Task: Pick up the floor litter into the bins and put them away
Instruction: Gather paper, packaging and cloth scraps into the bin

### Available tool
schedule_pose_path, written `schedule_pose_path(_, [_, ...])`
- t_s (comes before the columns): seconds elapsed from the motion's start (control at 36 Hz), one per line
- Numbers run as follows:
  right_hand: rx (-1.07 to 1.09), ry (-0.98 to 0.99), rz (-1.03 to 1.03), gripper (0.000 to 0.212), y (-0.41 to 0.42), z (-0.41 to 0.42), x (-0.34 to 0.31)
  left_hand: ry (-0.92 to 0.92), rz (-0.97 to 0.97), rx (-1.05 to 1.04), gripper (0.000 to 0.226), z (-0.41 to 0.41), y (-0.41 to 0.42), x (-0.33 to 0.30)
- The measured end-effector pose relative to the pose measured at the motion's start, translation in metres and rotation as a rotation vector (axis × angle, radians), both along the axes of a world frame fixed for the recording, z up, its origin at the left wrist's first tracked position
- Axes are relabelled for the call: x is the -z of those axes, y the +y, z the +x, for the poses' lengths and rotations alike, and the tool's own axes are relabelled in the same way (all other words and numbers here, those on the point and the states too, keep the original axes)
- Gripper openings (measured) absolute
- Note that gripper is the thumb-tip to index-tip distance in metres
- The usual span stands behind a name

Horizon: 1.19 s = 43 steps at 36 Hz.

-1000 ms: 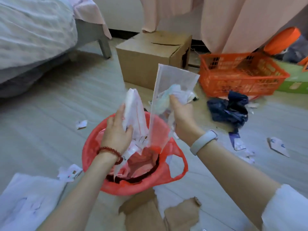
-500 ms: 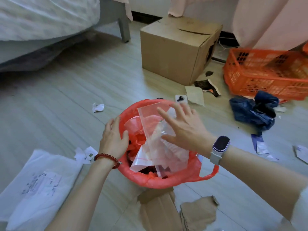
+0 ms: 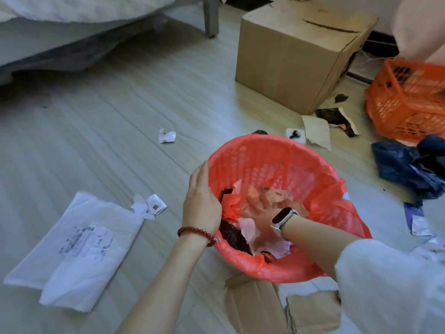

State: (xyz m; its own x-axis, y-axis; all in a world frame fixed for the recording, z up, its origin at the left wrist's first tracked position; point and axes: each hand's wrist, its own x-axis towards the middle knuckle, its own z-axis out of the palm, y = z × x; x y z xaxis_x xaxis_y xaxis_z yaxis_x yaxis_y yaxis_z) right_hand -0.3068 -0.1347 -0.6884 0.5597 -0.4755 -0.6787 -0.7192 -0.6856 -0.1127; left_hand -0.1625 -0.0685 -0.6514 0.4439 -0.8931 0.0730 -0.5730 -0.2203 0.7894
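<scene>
The red-lined bin [image 3: 277, 165] stands on the floor just right of our flat left hand [image 3: 201, 203], which steadies its rim, we think, while our right hand [image 3: 261, 213] presses spread fingers on the litter [image 3: 250, 229] beneath.

Right hand [image 3: 261, 213] sits deep inside the red bag-lined round plastic bin [image 3: 277, 155], fingers blurred and tinted through the red film, so can't tell if they grip the crumpled litter. Bin's near wall hides what lies at bottom. Orange plastic mesh crate [image 3: 404, 102] cut off by right edge, as is the dark blue crumpled cloth [image 3: 407, 165]. Torn brown cardboard pieces [image 3: 313, 309] run off the bottom edge. Print on white plastic mailer bag [image 3: 79, 247] near floor's left edge too small to read.
</scene>
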Motion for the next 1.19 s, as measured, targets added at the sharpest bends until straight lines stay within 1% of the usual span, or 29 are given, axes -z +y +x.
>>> schedule_pose_path(0.03, [0.015, 0.037, 0.028, 0.088, -0.002, 0.001, 0.003, 0.007, 0.0, -0.009, 0.06, 0.0, 0.0, 0.0])
schedule_pose_path(0.08, [0.009, 0.057, -0.032, 0.105, -0.005, 0.0, 0.015, 0.015, 0.0, -0.016, 0.062, 0.0, -0.001, 0.0])
schedule_pose_path(0.11, [0.028, 0.037, -0.052, 0.104, -0.005, 0.0, 0.018, 0.015, -0.004, -0.013, 0.062, 0.0, -0.002, 0.0])
schedule_pose_path(0.17, [0.12, -0.01, -0.002, 0.086, -0.008, -0.002, 0.015, 0.02, -0.01, -0.009, 0.06, 0.0, -0.001, -0.001])
schedule_pose_path(0.19, [0.165, 0.004, 0.021, 0.076, -0.009, -0.002, 0.009, 0.028, -0.012, -0.007, 0.059, 0.001, -0.001, -0.001])
schedule_pose_path(0.25, [0.189, 0.042, -0.05, 0.055, -0.011, -0.001, -0.016, 0.053, -0.008, 0.005, 0.054, 0.002, 0.0, -0.003])
schedule_pose_path(0.28, [0.195, 0.015, -0.109, 0.045, -0.012, 0.001, -0.029, 0.064, -0.009, 0.017, 0.051, 0.004, 0.001, -0.005])
schedule_pose_path(0.33, [0.248, -0.156, -0.221, 0.031, -0.013, 0.006, -0.051, 0.088, -0.023, 0.021, 0.044, 0.009, 0.001, -0.008])
schedule_pose_path(0.39, [0.32, -0.402, -0.292, 0.027, -0.012, 0.021, -0.074, 0.127, -0.025, -0.035, 0.042, 0.02, 0.004, -0.013])
schedule_pose_path(0.44, [0.347, -0.643, -0.343, 0.027, -0.007, 0.046, -0.092, 0.148, -0.03, -0.133, 0.04, 0.04, 0.013, -0.014])
schedule_pose_path(0.47, [0.354, -0.75, -0.337, 0.027, -0.002, 0.062, -0.099, 0.142, -0.032, -0.186, 0.039, 0.053, 0.019, -0.012])
schedule_pose_path(0.53, [0.382, -0.923, -0.259, 0.028, 0.012, 0.096, -0.106, 0.078, -0.013, -0.293, 0.039, 0.084, 0.037, -0.002])
schedule_pose_path(0.58, [0.383, -1.02, -0.162, 0.028, 0.03, 0.131, -0.103, -0.05, 0.109, -0.412, 0.043, 0.122, 0.06, 0.017])
schedule_pose_path(0.64, [0.379, -1.02, -0.062, 0.027, 0.049, 0.161, -0.088, -0.161, 0.358, -0.509, 0.06, 0.16, 0.087, 0.039])
schedule_pose_path(0.67, [0.38, -0.996, -0.014, 0.028, 0.058, 0.174, -0.078, -0.189, 0.488, -0.533, 0.072, 0.178, 0.102, 0.049])
schedule_pose_path(0.72, [0.379, -0.927, 0.054, 0.029, 0.075, 0.193, -0.052, -0.228, 0.67, -0.533, 0.094, 0.209, 0.127, 0.07])
schedule_pose_path(0.78, [0.363, -0.833, 0.07, 0.031, 0.09, 0.203, -0.024, -0.257, 0.77, -0.518, 0.112, 0.235, 0.145, 0.087])
schedule_pose_path(0.83, [0.367, -0.703, 0.137, 0.034, 0.104, 0.207, 0.004, -0.252, 0.838, -0.531, 0.125, 0.257, 0.156, 0.099])
schedule_pose_path(0.89, [0.403, -0.597, 0.22, 0.037, 0.112, 0.201, 0.023, -0.251, 0.878, -0.548, 0.132, 0.269, 0.157, 0.104])
schedule_pose_path(0.92, [0.409, -0.554, 0.251, 0.039, 0.116, 0.2, 0.033, -0.257, 0.902, -0.545, 0.131, 0.273, 0.157, 0.107])
schedule_pose_path(0.94, [0.425, -0.516, 0.283, 0.042, 0.119, 0.199, 0.04, -0.269, 0.924, -0.526, 0.127, 0.275, 0.157, 0.11])
schedule_pose_path(0.97, [0.467, -0.483, 0.319, 0.044, 0.12, 0.198, 0.046, -0.282, 0.945, -0.487, 0.118, 0.274, 0.157, 0.113])
schedule_pose_path(1.03, [0.633, -0.442, 0.451, 0.051, 0.123, 0.199, 0.063, -0.262, 0.94, -0.388, 0.088, 0.263, 0.16, 0.118])
schedule_pose_path(1.08, [0.834, -0.444, 0.575, 0.06, 0.127, 0.201, 0.076, -0.136, 0.785, -0.344, 0.052, 0.249, 0.165, 0.123])
schedule_pose_path(1.11, [0.917, -0.471, 0.599, 0.063, 0.128, 0.203, 0.082, -0.051, 0.682, -0.353, 0.039, 0.24, 0.168, 0.124])
schedule_pose_path(1.17, [0.998, -0.515, 0.562, 0.066, 0.128, 0.205, 0.087, 0.127, 0.505, -0.411, 0.026, 0.223, 0.176, 0.122])
schedule_pose_path(1.19, [1.01, -0.511, 0.517, 0.073, 0.127, 0.206, 0.089, 0.223, 0.437, -0.434, 0.023, 0.216, 0.181, 0.12])
